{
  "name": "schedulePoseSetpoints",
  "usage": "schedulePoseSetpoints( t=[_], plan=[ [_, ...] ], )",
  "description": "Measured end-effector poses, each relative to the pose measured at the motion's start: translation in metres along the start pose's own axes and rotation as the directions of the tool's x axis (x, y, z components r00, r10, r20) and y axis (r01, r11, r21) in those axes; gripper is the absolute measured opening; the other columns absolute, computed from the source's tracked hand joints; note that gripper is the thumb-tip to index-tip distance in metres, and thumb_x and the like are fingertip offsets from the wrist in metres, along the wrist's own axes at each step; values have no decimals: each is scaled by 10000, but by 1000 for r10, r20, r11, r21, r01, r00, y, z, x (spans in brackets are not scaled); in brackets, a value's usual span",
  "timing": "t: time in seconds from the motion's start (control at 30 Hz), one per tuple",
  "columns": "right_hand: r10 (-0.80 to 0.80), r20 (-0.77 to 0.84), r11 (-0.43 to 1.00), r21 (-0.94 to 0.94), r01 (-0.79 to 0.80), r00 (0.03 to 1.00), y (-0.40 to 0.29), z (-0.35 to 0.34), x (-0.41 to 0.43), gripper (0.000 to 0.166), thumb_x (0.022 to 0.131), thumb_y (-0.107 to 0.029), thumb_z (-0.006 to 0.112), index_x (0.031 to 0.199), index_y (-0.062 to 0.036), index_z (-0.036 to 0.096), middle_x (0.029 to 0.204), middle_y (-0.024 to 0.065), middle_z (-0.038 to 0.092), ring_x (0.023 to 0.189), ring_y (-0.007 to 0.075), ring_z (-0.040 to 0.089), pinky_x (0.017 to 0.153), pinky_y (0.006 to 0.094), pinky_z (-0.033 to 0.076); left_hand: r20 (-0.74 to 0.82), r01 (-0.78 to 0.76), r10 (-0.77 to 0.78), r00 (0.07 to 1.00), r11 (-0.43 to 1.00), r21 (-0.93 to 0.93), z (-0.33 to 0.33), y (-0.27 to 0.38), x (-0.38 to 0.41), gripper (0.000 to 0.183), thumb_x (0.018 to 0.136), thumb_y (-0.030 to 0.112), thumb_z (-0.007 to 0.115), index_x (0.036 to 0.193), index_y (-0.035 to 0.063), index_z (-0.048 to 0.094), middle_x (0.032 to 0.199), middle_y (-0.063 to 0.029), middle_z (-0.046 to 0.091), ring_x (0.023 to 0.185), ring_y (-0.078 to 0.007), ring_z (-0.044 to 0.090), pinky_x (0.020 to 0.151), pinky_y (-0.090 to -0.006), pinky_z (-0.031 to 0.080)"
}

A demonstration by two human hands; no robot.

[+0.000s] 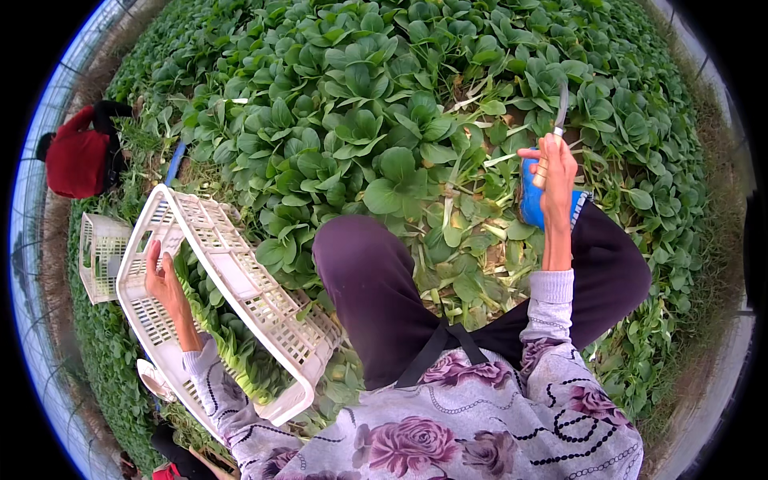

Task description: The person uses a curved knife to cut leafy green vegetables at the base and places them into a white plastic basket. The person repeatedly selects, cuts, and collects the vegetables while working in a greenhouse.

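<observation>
A small sickle (563, 108) with a curved metal blade and a pale handle is gripped in my right hand (557, 171). Its blade points away from me, over the leafy green plants. Below that hand is my blue shoe (530, 195). On the other side, my left hand (164, 279) is inside a white plastic crate (225, 255), near its far end. Nothing shows between the thumb and fingers, which are apart. Cut leafy greens (231, 330), which look like pak choi, lie packed along the tilted crate. Standing plants (357, 129) grow densely in front of my knees.
Trimmed leaves and stalks (462, 231) litter the ground between my legs. Another white crate (99, 258) stands beyond mine. A person in red (78, 153) crouches at the far left, and part of another person (171, 447) shows at the lower left. A blue strip (176, 162) lies near the crate.
</observation>
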State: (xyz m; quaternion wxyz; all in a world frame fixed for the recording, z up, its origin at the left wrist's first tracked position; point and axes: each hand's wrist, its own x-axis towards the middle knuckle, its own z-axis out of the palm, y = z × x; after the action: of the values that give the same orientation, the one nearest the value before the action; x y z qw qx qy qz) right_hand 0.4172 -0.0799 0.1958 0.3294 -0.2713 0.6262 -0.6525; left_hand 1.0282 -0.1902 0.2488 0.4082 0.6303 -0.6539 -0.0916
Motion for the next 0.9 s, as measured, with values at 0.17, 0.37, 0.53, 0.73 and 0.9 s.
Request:
schedulePoseSetpoints(
  t=[0.17, 0.37, 0.53, 0.73, 0.9],
  plan=[
    [316, 207, 867, -460, -193, 926, 130, -8, 12, 326, 812, -281, 552, 840, 43, 528, 698, 75, 532, 493, 134, 551, 433, 264, 435, 456, -382, 388, 801, 918, -110, 136, 153, -6, 288, 831, 17, 530, 1114, 48, 572, 1117, -108, 596, 1009, -212, 571, 818, -310, 457],
    [282, 170, 914, -346, -211, 944, 215, 5, -4, 373, 831, -325, 533, 727, 32, 508, 533, 42, 443, 370, 142, 496, 371, 278, 387, 561, -796, 774, 292, 522, -306, 338, 244, -35, 326, 772, 141, 628, 1080, 63, 554, 1058, -107, 583, 963, -278, 556, 823, -367, 437],
    [376, 145, 885, -348, -308, 915, 216, 24, 18, 364, 870, -305, 499, 771, 45, 494, 556, 66, 449, 376, 147, 479, 382, 296, 392, 657, -924, 739, 146, 340, -177, 484, 243, -55, 577, 712, 385, 667, 1142, 43, 490, 1266, -198, 408, 1067, -354, 445, 826, -494, 376],
    [416, 177, 867, -374, -330, 892, 242, 21, 38, 341, 904, -285, 476, 782, 34, 476, 547, 90, 463, 394, 165, 476, 390, 312, 387, 884, -892, 414, 216, 451, 7, 514, 184, -38, 547, 654, 279, 730, 1125, 88, 528, 1356, -181, 303, 940, -299, 501, 641, -396, 501],
    [423, 242, 892, -279, -355, 873, 252, 34, 41, 296, 893, -269, 501, 797, 10, 483, 547, 78, 466, 402, 159, 468, 399, 298, 382, 811, -833, 486, 324, 553, 1, 496, 152, -34, 512, 662, 216, 725, 1124, 92, 541, 1242, -184, 430, 848, -271, 556, 643, -363, 504]
  ],
)
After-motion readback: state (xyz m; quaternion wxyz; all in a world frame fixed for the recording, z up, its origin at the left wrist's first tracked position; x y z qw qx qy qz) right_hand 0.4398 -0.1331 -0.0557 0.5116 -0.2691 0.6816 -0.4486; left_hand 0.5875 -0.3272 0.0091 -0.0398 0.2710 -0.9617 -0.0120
